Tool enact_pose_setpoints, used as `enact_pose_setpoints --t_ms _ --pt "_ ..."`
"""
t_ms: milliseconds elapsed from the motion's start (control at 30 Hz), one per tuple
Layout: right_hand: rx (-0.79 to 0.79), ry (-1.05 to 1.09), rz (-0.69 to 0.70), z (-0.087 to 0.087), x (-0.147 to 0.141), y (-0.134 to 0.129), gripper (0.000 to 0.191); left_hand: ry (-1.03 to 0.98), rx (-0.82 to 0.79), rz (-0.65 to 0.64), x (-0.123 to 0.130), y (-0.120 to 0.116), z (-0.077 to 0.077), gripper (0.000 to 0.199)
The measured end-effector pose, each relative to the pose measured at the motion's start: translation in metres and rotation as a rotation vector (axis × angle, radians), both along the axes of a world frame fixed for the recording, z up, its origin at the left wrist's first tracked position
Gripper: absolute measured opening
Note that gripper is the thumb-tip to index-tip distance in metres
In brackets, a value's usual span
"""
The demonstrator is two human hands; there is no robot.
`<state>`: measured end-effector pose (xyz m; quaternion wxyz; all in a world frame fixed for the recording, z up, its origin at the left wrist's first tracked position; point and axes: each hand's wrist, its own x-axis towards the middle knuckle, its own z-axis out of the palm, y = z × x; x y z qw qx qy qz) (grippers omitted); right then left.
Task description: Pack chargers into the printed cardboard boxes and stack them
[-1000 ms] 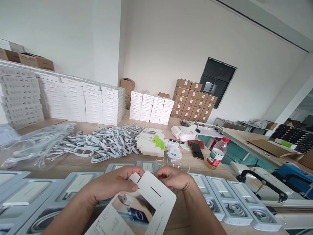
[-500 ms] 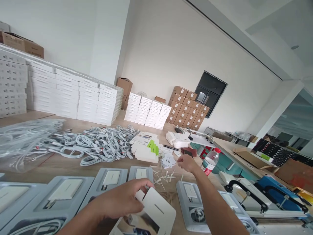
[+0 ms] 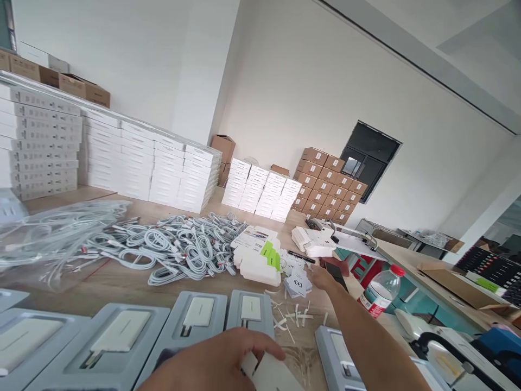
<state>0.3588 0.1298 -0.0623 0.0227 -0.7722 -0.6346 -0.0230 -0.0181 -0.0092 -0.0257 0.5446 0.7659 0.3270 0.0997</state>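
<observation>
At the bottom edge, my left hand (image 3: 228, 355) grips a white printed cardboard box (image 3: 277, 374), thumb and fingers wrapped about its edge; most of the box is cut off by the frame. Farther out, my right hand (image 3: 323, 278) reaches across the table beside a small pile of white cards (image 3: 298, 283). Its fingers are small and blurred, so whether they hold anything is unclear. A black pen (image 3: 301, 257) lies just beyond it, and a dark phone-like object (image 3: 336, 274) is to its right. Flat white boxes with green labels (image 3: 260, 258) lie left of the cards.
Grey trays (image 3: 118, 339) with white power banks line the near side. Behind them are a heap of grey-white cables (image 3: 191, 241) and clear plastic bags (image 3: 65, 233). White box stacks (image 3: 154, 168) stand at the back. A red-capped bottle (image 3: 382, 290) is right of my forearm.
The view has swung left and somewhat down. My left hand and the white box sit lower in the picture, with less of the box showing. My right hand stays near the cards.
</observation>
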Motion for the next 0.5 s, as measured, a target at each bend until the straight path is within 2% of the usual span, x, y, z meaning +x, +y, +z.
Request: enact_pose_setpoints --t_ms 100,267,400,500 --pt "-0.085 -0.062 -0.002 0.001 -0.001 -0.019 0.028 -0.026 0.039 -0.002 -0.002 0.002 0.001 0.063" --pt "-0.102 -0.146 0.049 0.003 -0.015 -0.082 0.025 -0.060 0.057 -0.052 -0.005 0.002 0.009 0.059" --pt "-0.011 -0.142 0.099 0.011 -0.021 -0.119 0.023 -0.015 0.079 -0.061 -0.005 0.000 0.014 0.056" --pt "0.136 -0.119 0.065 0.030 -0.023 -0.132 0.028 0.024 0.085 -0.035 -0.004 0.000 0.015 0.047"
